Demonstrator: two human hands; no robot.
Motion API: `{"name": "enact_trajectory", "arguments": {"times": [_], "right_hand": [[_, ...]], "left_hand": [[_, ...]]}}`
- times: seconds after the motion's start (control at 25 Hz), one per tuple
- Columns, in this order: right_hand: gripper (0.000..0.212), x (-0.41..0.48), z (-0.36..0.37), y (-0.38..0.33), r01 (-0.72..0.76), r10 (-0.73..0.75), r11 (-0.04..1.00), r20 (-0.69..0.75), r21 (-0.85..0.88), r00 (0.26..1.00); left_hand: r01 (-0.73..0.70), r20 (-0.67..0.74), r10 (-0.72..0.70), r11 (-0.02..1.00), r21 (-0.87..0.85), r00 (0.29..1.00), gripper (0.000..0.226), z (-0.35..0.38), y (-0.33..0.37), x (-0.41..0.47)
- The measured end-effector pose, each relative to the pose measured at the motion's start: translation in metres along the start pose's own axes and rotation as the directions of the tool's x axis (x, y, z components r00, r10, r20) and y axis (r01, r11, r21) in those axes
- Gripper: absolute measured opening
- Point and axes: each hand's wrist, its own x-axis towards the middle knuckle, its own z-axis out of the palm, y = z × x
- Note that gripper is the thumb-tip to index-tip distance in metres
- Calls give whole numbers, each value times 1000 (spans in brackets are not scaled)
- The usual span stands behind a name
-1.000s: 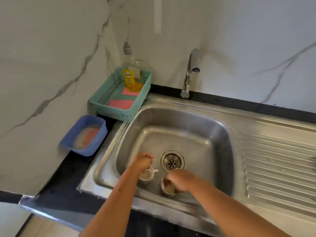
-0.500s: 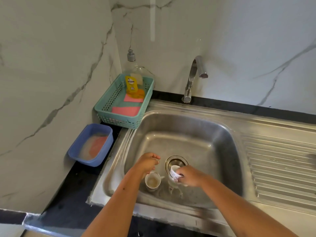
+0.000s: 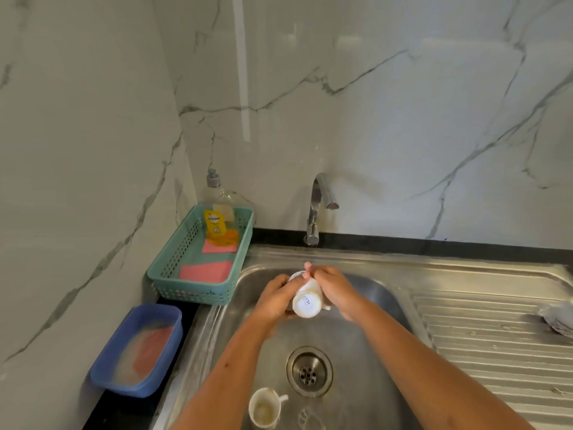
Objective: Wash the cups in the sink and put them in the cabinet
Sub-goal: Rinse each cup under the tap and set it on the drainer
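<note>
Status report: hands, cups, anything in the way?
Left hand and right hand both grip white ceramic cup, base toward camera, over steel sink. Stained white cup upright by the drain. Nothing between held cup and chrome tap.

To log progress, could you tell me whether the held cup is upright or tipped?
Tipped: the held cup lies on its side, its printed base facing the camera.

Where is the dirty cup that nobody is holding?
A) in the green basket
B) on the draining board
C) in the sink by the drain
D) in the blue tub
C: the dirty cup stands in the sink beside the drain, while the left hand and right hand hold the other cup.
</note>
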Motion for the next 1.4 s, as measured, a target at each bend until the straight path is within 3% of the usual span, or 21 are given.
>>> {"name": "enact_trajectory", "arguments": {"times": [0.08, 0.16, 0.32, 0.48, 0.56, 0.64, 1.28, 1.4], "right_hand": [[28, 20, -6, -8, 57, -61, 996, -59, -61, 996], [28, 44, -18, -19, 150, -193, 951, -137, -271, 972], [29, 90, -42, -36, 85, -274, 795, -230, -601, 934], [20, 120, -46, -41, 6, -230, 525, -135, -851, 964], [28, 125, -42, -43, 42, -259, 381, -63, -924, 964], [34, 127, -37, -42, 78, -293, 311, -18, -947, 956], [41, 126, -37, -50, 87, -179, 335, 27, -938, 983], [31, 129, -32, -46, 69, -175, 465, -15, -883, 984]], "left_hand": [[-30, -27, 31, 999, 15, 999, 47, 6, 12, 18], [1, -105, -3, 1000, -22, 994, 49, 14, 20, 34], [121, -280, -167, 977, -174, 945, 46, 20, 17, 56], [161, -288, -228, 957, -239, 930, 46, 19, 18, 68], [158, -294, -229, 956, -247, 928, 40, 19, 21, 72], [169, -301, -242, 954, -248, 923, 40, 16, 21, 75], [229, -273, -308, 931, -286, 911, 42, 32, 22, 72], [232, -274, -313, 928, -291, 909, 44, 33, 20, 74]]}}
